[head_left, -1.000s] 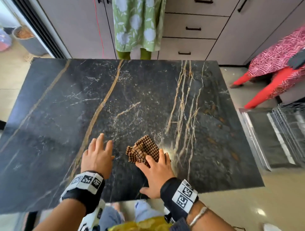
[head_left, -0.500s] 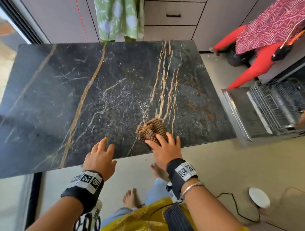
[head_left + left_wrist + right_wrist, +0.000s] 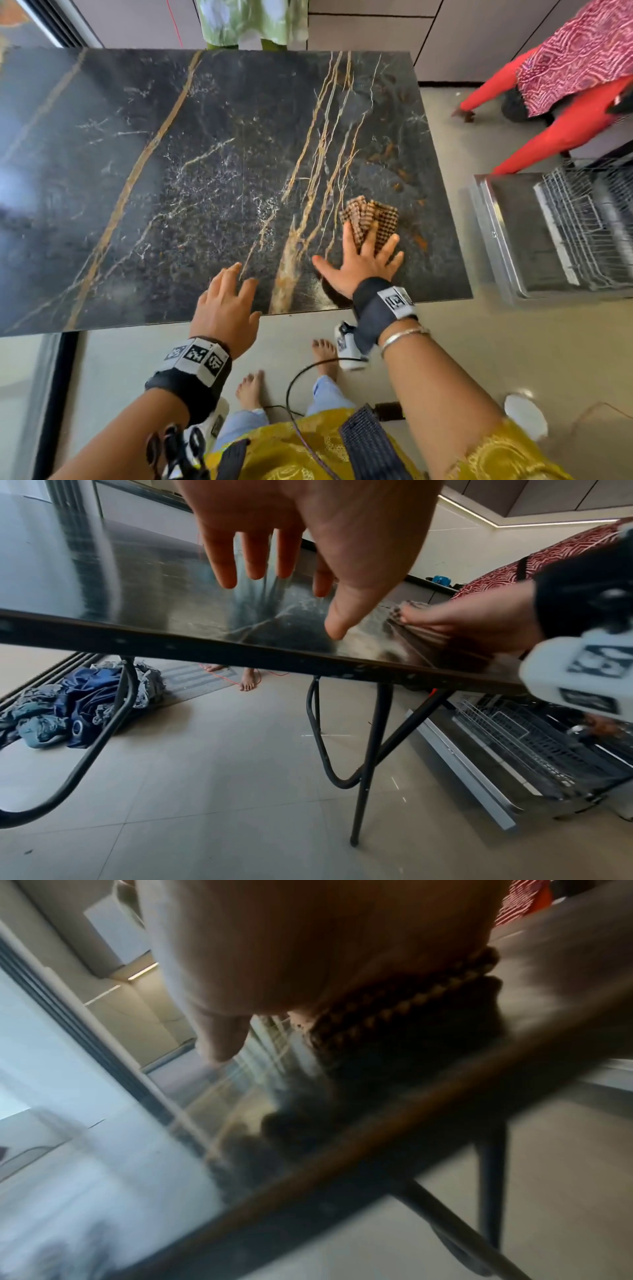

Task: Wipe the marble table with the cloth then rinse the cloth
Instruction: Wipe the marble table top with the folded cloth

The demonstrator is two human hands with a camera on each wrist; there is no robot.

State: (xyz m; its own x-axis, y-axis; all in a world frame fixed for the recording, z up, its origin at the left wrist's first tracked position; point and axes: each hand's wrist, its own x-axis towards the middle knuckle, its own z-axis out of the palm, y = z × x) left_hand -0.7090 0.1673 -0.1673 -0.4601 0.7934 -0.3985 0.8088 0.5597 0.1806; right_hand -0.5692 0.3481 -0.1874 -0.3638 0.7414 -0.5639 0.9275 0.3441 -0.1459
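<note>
A black marble table (image 3: 171, 171) with gold veins fills the head view. A brown checked cloth (image 3: 371, 217) lies crumpled near the table's front right corner. My right hand (image 3: 363, 260) presses flat on the cloth's near part with straight, spread fingers. In the blurred right wrist view the cloth (image 3: 404, 1007) shows under my palm. My left hand (image 3: 227, 301) hovers over the table's front edge, fingers straight and spread, holding nothing. The left wrist view shows those fingers (image 3: 222, 561) above the tabletop (image 3: 103, 574), apart from it.
An open dishwasher (image 3: 561, 233) with a wire rack stands right of the table. A person in red (image 3: 565, 102) bends over beyond it; another in green (image 3: 246, 20) stands behind the table. A heap of blue fabric (image 3: 75, 699) lies on the floor. My bare feet (image 3: 322, 353) stand under the table's edge.
My right hand has pushed the cloth to the right, toward the table's front right corner. My left hand has followed rightward along the front edge. The camera has shifted.
</note>
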